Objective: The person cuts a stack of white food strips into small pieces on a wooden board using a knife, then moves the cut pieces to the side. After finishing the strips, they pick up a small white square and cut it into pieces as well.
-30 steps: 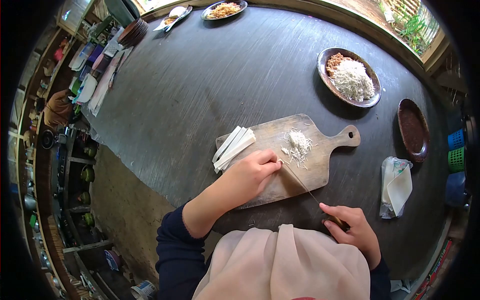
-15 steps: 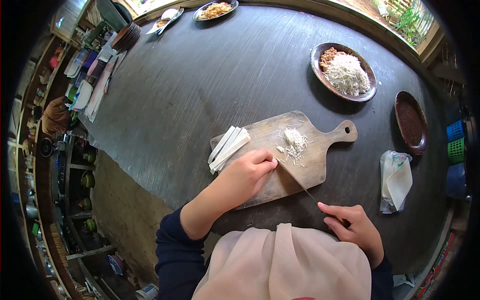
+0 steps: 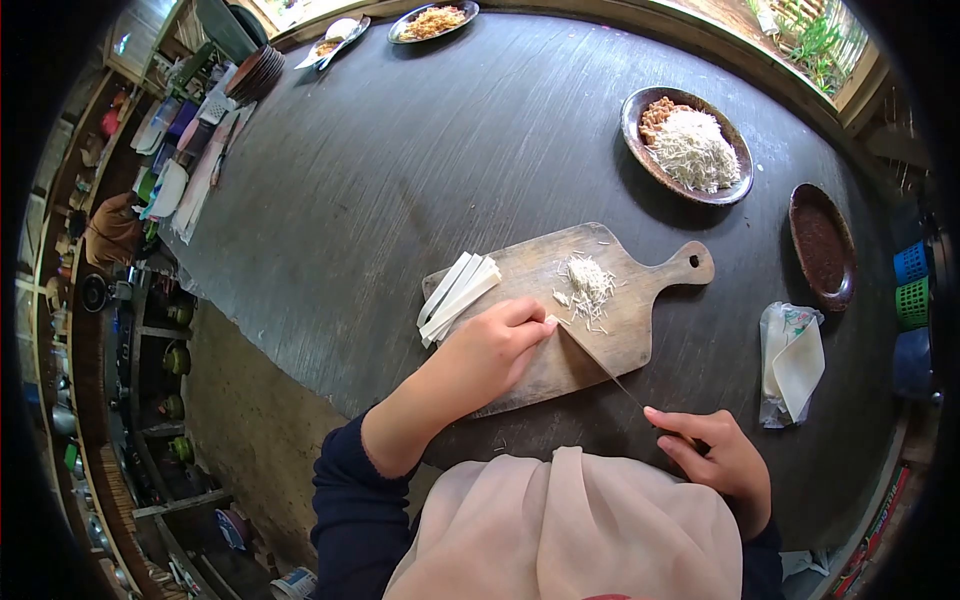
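Note:
My right hand (image 3: 718,455) is closed round the handle of a knife (image 3: 608,370), whose thin blade slants up and left over a wooden cutting board (image 3: 540,375). The tip of the blade is beside the fingertips of my left hand (image 3: 500,345). That hand is closed, pinching white strips whose cut ends just show at the fingers; the rest of them is covered by the hand. Behind it lie several flat white strips (image 3: 462,290) on the board's left end. A small heap of fine white shreds (image 3: 586,285) sits near the board's middle.
An oval dish (image 3: 632,140) at the back right holds white shreds and brown pieces. Nearer stands a shallow brown dish (image 3: 822,245), then a plastic packet with white sheets (image 3: 795,365). Two plates of food, one of them a dark oval plate (image 3: 433,38), stand at the far edge.
My right hand has shifted slightly right and down, drawing the knife back a little. My left hand and the shreds look almost the same.

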`<state>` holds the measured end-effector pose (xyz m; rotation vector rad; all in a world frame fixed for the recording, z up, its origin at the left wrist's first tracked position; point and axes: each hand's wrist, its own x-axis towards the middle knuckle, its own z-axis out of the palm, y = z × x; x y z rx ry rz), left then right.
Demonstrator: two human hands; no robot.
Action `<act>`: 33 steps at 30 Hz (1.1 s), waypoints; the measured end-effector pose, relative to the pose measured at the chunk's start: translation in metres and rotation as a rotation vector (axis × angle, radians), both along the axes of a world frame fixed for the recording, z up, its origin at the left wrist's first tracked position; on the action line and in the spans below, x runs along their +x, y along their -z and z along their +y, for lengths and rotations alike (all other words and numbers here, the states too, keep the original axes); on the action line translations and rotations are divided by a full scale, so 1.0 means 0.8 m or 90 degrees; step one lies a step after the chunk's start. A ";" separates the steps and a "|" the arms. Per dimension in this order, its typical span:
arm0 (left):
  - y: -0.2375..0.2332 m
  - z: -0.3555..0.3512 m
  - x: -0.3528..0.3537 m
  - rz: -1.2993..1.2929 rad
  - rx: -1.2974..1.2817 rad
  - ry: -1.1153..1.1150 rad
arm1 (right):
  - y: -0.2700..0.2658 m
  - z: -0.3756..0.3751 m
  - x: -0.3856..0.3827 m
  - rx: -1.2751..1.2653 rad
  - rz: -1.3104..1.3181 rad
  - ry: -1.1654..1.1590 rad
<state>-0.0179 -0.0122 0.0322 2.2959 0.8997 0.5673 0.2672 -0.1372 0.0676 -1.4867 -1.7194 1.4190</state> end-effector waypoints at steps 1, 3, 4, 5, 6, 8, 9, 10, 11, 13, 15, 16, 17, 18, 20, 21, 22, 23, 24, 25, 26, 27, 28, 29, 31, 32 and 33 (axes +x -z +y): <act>-0.001 0.001 -0.001 0.002 0.002 -0.001 | 0.003 0.000 -0.001 -0.001 0.005 0.009; -0.002 0.002 -0.001 -0.002 0.011 0.005 | 0.008 0.002 -0.005 0.000 0.010 0.014; -0.002 0.001 -0.002 -0.006 0.015 0.013 | 0.011 0.001 -0.006 -0.007 0.017 0.022; -0.002 0.002 -0.003 -0.006 0.014 0.012 | 0.011 0.001 -0.008 -0.015 0.024 0.031; -0.001 0.002 -0.003 -0.010 0.016 0.013 | 0.010 0.001 -0.009 -0.017 0.023 0.031; 0.000 0.002 -0.002 -0.015 0.016 0.013 | 0.007 0.001 -0.010 -0.019 0.030 0.036; 0.000 0.002 -0.002 -0.013 0.012 0.013 | 0.007 0.001 -0.010 -0.020 0.030 0.036; 0.000 0.002 -0.002 -0.010 0.009 0.012 | 0.007 0.001 -0.010 -0.020 0.027 0.036; 0.000 0.002 -0.003 -0.010 0.010 0.011 | 0.008 0.002 -0.010 -0.020 0.024 0.037; 0.001 0.002 -0.003 -0.007 0.013 0.017 | 0.003 0.005 -0.012 -0.014 0.012 0.030; 0.000 0.002 -0.003 -0.007 0.011 0.017 | 0.000 0.004 -0.016 -0.009 -0.001 0.024; -0.001 0.001 -0.003 -0.007 0.009 0.016 | -0.001 0.004 -0.019 0.012 -0.011 0.018; -0.001 0.001 -0.003 -0.007 0.009 0.016 | -0.001 0.004 -0.021 0.033 -0.020 0.012; 0.000 0.001 -0.003 -0.003 0.009 0.017 | -0.001 0.004 -0.022 0.032 -0.020 0.013; 0.000 0.002 -0.003 0.000 0.008 0.019 | 0.000 0.004 -0.024 0.047 -0.015 0.010; 0.000 0.002 -0.003 -0.001 0.014 0.019 | 0.000 0.005 -0.025 0.046 -0.015 0.011; 0.000 0.002 -0.003 -0.001 0.019 0.019 | 0.000 0.005 -0.027 0.049 -0.018 0.013; 0.000 0.002 -0.003 0.000 0.020 0.021 | 0.000 0.005 -0.029 0.054 -0.020 0.015; 0.001 0.002 -0.003 -0.004 0.018 0.018 | -0.001 0.005 -0.027 0.055 -0.019 0.016; 0.001 0.002 -0.003 -0.009 0.016 0.015 | -0.004 0.005 -0.024 0.037 -0.018 0.015; 0.000 0.002 -0.002 -0.009 0.017 0.015 | -0.007 0.004 -0.020 0.018 -0.016 0.012; 0.000 0.002 -0.002 -0.007 0.016 0.013 | -0.007 0.004 -0.015 0.019 -0.017 0.011; 0.000 0.001 -0.002 -0.006 0.016 0.010 | -0.008 0.003 -0.007 0.002 -0.023 -0.003; 0.000 0.001 -0.002 -0.008 0.016 0.008 | -0.008 0.002 -0.002 -0.015 -0.030 -0.016; -0.001 0.001 -0.002 0.004 0.016 0.006 | -0.005 0.001 -0.001 -0.003 -0.029 -0.013; -0.001 0.001 -0.002 0.005 0.018 0.006 | -0.002 0.001 -0.001 0.010 -0.027 -0.008; 0.000 0.001 -0.002 0.001 0.019 0.007 | 0.000 0.001 -0.004 0.012 -0.027 -0.008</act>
